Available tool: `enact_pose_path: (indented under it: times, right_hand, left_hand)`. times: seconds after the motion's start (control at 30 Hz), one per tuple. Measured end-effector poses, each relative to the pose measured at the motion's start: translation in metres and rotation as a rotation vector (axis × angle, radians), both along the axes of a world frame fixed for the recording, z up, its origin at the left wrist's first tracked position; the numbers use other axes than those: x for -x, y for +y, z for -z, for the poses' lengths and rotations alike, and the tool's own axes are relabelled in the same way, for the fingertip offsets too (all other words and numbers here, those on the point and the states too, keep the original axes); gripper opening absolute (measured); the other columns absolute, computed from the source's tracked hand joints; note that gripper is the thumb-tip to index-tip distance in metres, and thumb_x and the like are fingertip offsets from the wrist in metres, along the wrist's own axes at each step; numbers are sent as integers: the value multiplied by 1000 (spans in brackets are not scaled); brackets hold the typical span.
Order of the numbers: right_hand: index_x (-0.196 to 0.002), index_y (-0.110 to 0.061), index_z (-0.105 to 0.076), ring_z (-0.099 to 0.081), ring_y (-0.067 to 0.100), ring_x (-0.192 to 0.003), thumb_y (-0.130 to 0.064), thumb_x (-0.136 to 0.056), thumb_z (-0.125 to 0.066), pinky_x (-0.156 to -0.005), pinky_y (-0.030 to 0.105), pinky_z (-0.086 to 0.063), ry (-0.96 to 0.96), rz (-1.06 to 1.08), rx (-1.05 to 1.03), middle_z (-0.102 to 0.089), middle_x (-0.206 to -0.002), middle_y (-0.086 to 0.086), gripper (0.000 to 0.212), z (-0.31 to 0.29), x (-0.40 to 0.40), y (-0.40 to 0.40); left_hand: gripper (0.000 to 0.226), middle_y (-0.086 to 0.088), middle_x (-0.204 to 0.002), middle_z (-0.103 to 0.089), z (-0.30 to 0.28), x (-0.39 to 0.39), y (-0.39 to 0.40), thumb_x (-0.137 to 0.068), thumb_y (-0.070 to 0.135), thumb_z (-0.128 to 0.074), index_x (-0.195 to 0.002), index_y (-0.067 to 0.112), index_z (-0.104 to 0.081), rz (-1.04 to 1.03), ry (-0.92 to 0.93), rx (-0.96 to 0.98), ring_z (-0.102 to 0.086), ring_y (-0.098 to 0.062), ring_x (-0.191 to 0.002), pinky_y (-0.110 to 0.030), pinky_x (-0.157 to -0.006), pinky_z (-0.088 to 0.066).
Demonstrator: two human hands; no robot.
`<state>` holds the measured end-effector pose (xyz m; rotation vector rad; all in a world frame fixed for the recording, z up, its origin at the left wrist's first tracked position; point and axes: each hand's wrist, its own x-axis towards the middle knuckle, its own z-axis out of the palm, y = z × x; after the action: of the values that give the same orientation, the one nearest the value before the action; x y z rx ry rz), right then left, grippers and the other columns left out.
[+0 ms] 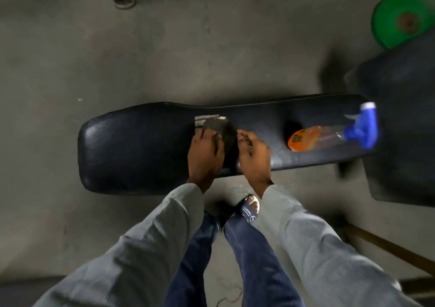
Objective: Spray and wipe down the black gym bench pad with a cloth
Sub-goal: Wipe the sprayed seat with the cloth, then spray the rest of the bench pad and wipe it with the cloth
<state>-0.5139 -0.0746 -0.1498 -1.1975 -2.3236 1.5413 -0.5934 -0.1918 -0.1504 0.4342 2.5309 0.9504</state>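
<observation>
Standing over the black bench pad point(141, 146), whose long axis runs left to right across my view, I work from its wide left end toward the narrow right. My left hand point(205, 154) lies on the dark cloth point(220, 128) near the middle of the pad, the fingers closed over its near edge, as far as the blur shows. My right hand point(253, 150) is just beside it, fingers curled at the cloth's right edge; whether they pinch the fabric I cannot tell. The spray bottle point(329, 136) lies on its side farther right on the pad, blue trigger head toward the far right end, nearer my right hand. The wipe likely runs lengthwise, the cloth touching the pad beneath my left palm.
</observation>
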Motion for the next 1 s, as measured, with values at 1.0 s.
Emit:
enact_pose_path:
  times: [1.0]
  right_hand:
    - [-132, -13, -66, -64, 22, -101, -42, -86, -75, -93, 42, -55, 86, -8, -288, -65, -112, 6, 55, -55, -81, 162]
  left_hand:
    - [23, -20, -115, -69, -43, -82, 153, -92, 5, -64, -115, 4, -66, 408, -7, 59, -67, -43, -105, -51, -87, -57]
